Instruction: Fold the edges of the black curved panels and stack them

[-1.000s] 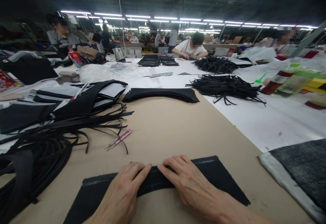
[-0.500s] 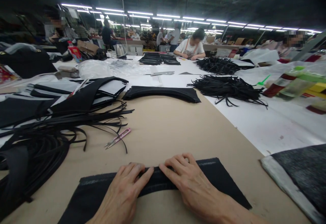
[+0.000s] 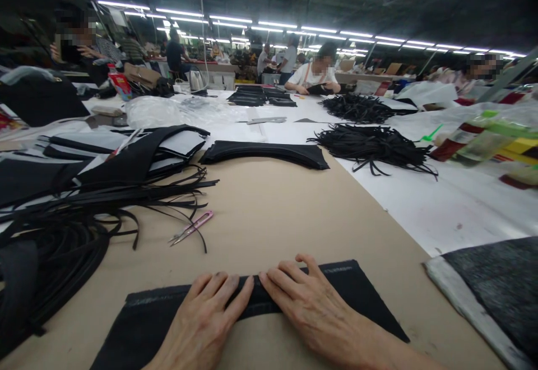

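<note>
A curved black fabric panel lies at the near edge of the brown work surface, a pale marked line along its far edge. My left hand bears on the panel's narrow middle, fingers bent over its far edge and thumb pointing inward. Close beside it, my right hand presses the same edge, its thumb almost meeting the left one and one finger raised. Both hands grip the panel along this strip; what lies under the fingertips is hidden. Farther off rests a stack of similar curved black panels.
Pink-handled thread snips lie left of centre, near loose black strips and a coil of black strapping. Bundled black strips lie beyond at right. A dark fabric-topped pad sits at right. A co-worker sits across the table.
My fingers have shifted slightly on the panel's edge, and one right finger has lifted. The view has moved slightly. The co-worker opposite now holds up a dark piece.
</note>
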Demonstrator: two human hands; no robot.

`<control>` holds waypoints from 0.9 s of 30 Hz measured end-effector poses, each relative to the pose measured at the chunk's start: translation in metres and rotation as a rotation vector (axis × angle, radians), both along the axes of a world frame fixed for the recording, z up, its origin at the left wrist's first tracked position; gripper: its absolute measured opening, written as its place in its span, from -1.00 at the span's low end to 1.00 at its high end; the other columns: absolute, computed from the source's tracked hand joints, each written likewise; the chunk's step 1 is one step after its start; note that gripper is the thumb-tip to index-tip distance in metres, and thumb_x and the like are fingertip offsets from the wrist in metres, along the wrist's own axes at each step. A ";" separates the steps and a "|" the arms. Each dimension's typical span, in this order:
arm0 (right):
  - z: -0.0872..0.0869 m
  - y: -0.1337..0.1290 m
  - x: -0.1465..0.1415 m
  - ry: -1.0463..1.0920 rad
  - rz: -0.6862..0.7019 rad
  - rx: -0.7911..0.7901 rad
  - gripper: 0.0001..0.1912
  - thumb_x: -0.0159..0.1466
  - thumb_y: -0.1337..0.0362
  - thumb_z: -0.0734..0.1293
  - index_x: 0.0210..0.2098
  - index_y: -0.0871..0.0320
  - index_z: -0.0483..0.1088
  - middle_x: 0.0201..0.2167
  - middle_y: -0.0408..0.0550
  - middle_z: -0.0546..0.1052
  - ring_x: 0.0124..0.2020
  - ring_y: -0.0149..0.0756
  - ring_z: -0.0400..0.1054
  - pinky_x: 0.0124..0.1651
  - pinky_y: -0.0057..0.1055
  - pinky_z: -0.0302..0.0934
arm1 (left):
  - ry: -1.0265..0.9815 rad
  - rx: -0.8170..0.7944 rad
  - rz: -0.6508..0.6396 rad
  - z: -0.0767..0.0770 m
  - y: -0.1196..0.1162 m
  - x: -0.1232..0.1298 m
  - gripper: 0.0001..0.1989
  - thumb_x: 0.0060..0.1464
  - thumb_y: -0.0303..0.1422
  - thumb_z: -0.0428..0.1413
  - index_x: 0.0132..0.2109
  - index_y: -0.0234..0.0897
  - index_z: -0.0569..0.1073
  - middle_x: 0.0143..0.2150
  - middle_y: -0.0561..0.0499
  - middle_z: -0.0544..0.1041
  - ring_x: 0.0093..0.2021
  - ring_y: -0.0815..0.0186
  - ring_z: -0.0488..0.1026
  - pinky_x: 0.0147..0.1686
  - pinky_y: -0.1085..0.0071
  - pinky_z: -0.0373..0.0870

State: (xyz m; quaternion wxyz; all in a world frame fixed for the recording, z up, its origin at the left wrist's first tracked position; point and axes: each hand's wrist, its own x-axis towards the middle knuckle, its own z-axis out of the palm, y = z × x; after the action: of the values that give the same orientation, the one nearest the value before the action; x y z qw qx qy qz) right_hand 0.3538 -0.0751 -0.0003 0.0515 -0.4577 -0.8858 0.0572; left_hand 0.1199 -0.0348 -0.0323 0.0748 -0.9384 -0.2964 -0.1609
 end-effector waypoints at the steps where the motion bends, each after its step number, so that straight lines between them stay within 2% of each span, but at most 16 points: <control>1: 0.002 0.000 0.001 0.006 0.000 -0.019 -0.48 0.27 0.54 0.12 0.21 0.17 0.11 0.00 0.02 0.37 0.01 -0.20 0.18 0.24 -0.08 -0.20 | 0.029 0.015 0.005 0.000 -0.001 -0.001 -0.36 -0.06 -0.67 -0.09 0.17 -0.11 0.30 -0.04 0.09 0.50 -0.04 0.27 0.32 0.02 0.33 0.06; 5: 0.009 0.000 0.005 0.037 -0.017 -0.039 -0.42 0.24 0.54 0.14 0.23 0.11 0.10 -0.01 0.01 0.38 -0.01 -0.22 0.19 0.17 -0.13 -0.11 | 0.072 0.049 0.033 -0.001 -0.003 -0.002 -0.35 -0.06 -0.65 -0.08 0.18 -0.09 0.28 -0.02 0.11 0.51 0.00 0.26 0.32 0.02 0.32 0.03; 8: 0.007 -0.002 0.007 0.035 -0.043 -0.005 -0.36 0.20 0.54 0.17 0.25 0.11 0.07 0.01 0.00 0.37 0.00 -0.21 0.18 0.16 -0.13 -0.11 | 0.085 0.047 0.028 -0.002 -0.004 0.000 -0.35 -0.05 -0.65 -0.07 0.19 -0.08 0.27 -0.01 0.12 0.51 0.01 0.26 0.33 0.02 0.33 0.03; 14: 0.000 -0.004 0.012 -0.001 -0.027 0.047 -0.55 0.28 0.46 0.20 0.15 0.12 0.19 -0.04 -0.04 0.39 -0.04 -0.24 0.20 0.14 -0.17 -0.10 | 0.097 0.000 0.084 -0.001 -0.008 0.000 -0.31 -0.06 -0.68 -0.08 0.19 -0.04 0.27 0.01 0.13 0.50 0.03 0.25 0.32 0.03 0.30 0.02; 22: -0.001 -0.007 0.019 -0.025 -0.036 0.115 -0.59 0.29 0.49 0.16 0.12 0.17 0.22 -0.11 -0.02 0.41 -0.10 -0.22 0.21 0.11 -0.14 -0.11 | 0.072 0.018 0.079 0.004 -0.006 0.005 -0.31 -0.06 -0.68 -0.09 0.19 -0.01 0.27 -0.07 0.10 0.50 -0.02 0.25 0.32 0.00 0.31 0.01; 27: -0.005 -0.008 0.018 -0.043 -0.022 0.143 -0.53 0.25 0.54 0.15 0.14 0.19 0.21 -0.12 -0.03 0.41 -0.09 -0.21 0.21 0.14 -0.10 -0.17 | 0.086 0.027 0.106 0.006 -0.009 0.007 -0.34 -0.05 -0.67 -0.10 0.17 -0.06 0.30 -0.08 0.04 0.51 -0.02 0.21 0.32 0.01 0.27 -0.02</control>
State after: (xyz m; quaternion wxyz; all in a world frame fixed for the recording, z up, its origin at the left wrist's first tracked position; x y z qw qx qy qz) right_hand 0.3719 -0.0831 -0.0056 0.0659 -0.4635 -0.8835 -0.0166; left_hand 0.1272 -0.0439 -0.0264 0.1086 -0.9264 -0.3400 -0.1200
